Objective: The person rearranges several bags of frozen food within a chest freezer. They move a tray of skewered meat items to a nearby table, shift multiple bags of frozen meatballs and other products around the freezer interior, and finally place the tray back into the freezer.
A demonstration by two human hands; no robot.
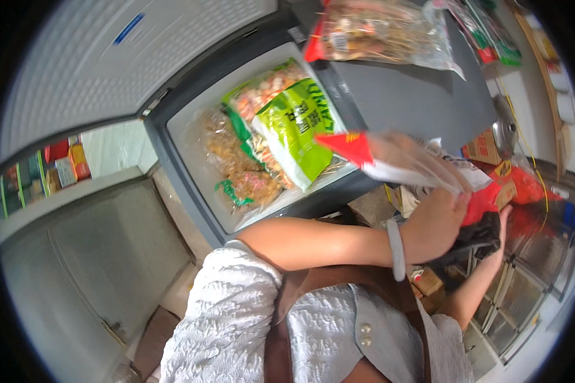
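My left hand point(433, 227), with a grey band at its wrist, grips a clear plastic food bag point(412, 167) with red ends. Motion blurs the bag, and its red corner reaches over the rim of an open chest freezer point(182, 191). My right hand point(505, 220) holds the far side of a black plastic bag point(479, 239), just under the red end; its fingers are partly hidden. Inside the freezer lie a green-and-white food bag point(294, 129), a bag of pink and white pieces point(263, 95) and clear bags of brown food point(239, 167).
The raised freezer lid point(91, 62) stands at upper left. A bag of skewered food point(378, 31) lies on the grey freezer top point(402, 95). Cardboard boxes point(481, 148), a metal pot lid point(504, 127) and a glass-fronted cabinet point(512, 301) stand at right.
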